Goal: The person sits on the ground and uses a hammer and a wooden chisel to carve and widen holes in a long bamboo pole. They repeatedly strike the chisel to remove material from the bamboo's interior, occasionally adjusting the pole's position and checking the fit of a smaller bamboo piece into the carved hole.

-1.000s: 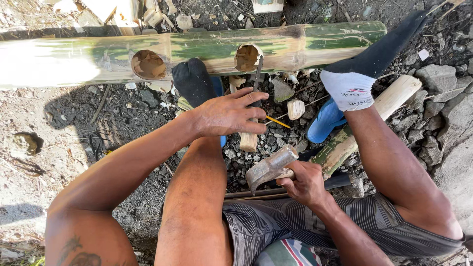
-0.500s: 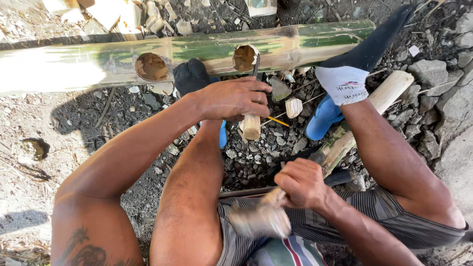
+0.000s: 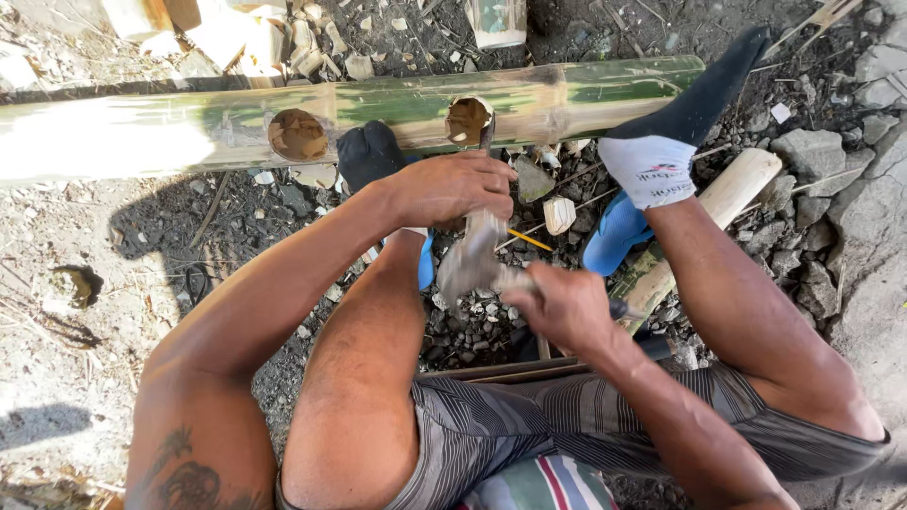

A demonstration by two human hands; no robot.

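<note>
A chisel (image 3: 485, 142) is gripped upright in the left hand (image 3: 452, 187), its tip at the rim of a hole in the green bamboo pole (image 3: 397, 106) lying crosswise ahead. A mallet (image 3: 472, 257) (blurred) is clenched in the right hand (image 3: 557, 304), just below the left.

Left hand (image 3: 452, 187) clenched; right hand (image 3: 557, 304) fisted, blurred

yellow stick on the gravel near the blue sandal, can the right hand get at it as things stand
Probably not right away: the right hand is closed on a blurred wooden mallet, so it is occupied. The thin yellow stick lies uncovered on the gravel just beyond it.
</note>
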